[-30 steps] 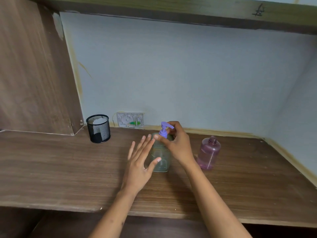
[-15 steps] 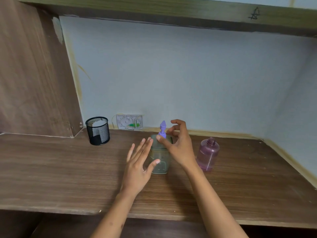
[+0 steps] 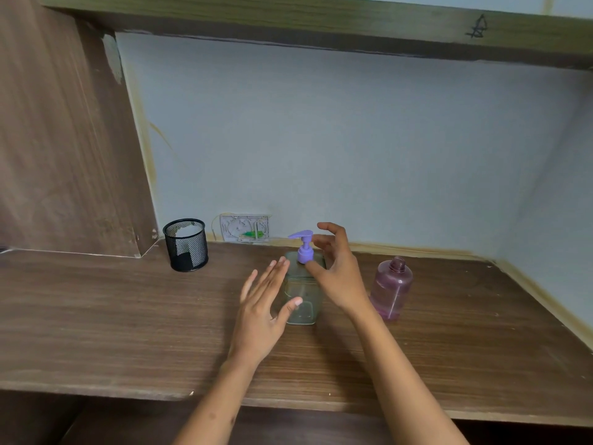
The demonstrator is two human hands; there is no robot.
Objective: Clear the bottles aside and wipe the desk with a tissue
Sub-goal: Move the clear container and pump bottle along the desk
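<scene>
The left hand (image 3: 261, 311) lay flat-fingered against the clear square pump bottle (image 3: 303, 295), steadying it, while the right hand (image 3: 337, 271), fingers loosely spread and gripping nothing, hovered beside its purple pump (image 3: 303, 247).

No readable text, brand or number anywhere. Only a black scribbled mark (image 3: 477, 27) on the front edge of the overhead shelf (image 3: 288, 14), its meaning unclear. No label on either bottle.

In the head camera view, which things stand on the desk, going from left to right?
black mesh cup → clear pump bottle → pink bottle without cap
</scene>
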